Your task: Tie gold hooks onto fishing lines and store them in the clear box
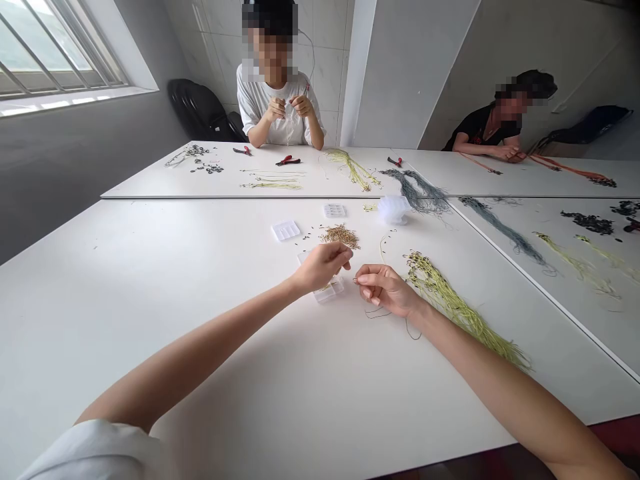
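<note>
My left hand (323, 267) is pinched at the fingertips above a clear plastic bead box (329, 291), and anything held there is too small to tell. My right hand (385, 290) faces it a short way to the right, its fingertips pinching a thin dark cord (373, 313) whose loose end trails on the white table (150, 347). Just beyond the box lies a heap of small gold beads (340, 235). A bundle of yellow-green cords (450, 307) stretches beside my right hand.
Two small white plastic trays (286, 231) (334, 211), a white mesh bag (395, 209) and grey-blue cords (420, 190) lie ahead. Further tables hold pliers (290, 161) and more cords. Two seated people (280, 117) (485, 127) work across them, one with both hands raised.
</note>
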`<state>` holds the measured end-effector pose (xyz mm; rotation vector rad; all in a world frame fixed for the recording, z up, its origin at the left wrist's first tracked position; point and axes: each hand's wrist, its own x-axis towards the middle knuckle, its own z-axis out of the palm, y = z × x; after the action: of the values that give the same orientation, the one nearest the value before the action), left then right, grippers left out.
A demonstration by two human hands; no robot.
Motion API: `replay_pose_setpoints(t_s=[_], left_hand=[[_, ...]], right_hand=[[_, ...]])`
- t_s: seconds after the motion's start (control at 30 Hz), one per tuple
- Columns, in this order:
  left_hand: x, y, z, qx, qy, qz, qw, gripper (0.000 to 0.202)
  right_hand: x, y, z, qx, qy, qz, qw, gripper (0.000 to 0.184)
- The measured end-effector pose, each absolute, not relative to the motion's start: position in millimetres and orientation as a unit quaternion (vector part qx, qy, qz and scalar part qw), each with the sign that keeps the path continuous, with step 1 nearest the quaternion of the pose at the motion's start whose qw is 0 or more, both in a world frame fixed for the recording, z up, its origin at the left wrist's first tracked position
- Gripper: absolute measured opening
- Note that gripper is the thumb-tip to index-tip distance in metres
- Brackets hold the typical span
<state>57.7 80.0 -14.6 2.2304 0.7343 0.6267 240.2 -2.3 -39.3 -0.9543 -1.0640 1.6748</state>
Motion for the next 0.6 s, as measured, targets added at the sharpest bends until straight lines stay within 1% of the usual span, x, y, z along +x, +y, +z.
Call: replay_pose_setpoints(t_s=[0.07,0.13,0.17,0.23,0.37,0.6], left_hand=[[43,66,-14,0.829,0.288,0.245,0.411,0.035],[31,51,-15,0.736,0.297,0.255,0.553,0.033],[26,45,-16,0.7,0.299,0.257,0.596,0.034],[19,33,-19,0.654,0.301,0.259,0.644,0.033],[16,20,-23,0.621,0.291,0.262,0.679,0.031],[14,15,-24,0.62,0.282,0.269,0.681,0.03]], right_hand=[[240,-2,-40,-0.389,-0.425,0.675,0.461,0.015],[237,-3,-41,-0.393,-0.42,0.673,0.465,0.016],[236,-4,-42,-0.394,-0.418,0.672,0.466,0.017],[232,-6,-42,-0.396,-0.417,0.669,0.47,0.018],[224,-11,-42,-0.39,-0.437,0.657,0.474,0.016],[218,-14,-47,-0.4,-0.483,0.616,0.477,0.015]])
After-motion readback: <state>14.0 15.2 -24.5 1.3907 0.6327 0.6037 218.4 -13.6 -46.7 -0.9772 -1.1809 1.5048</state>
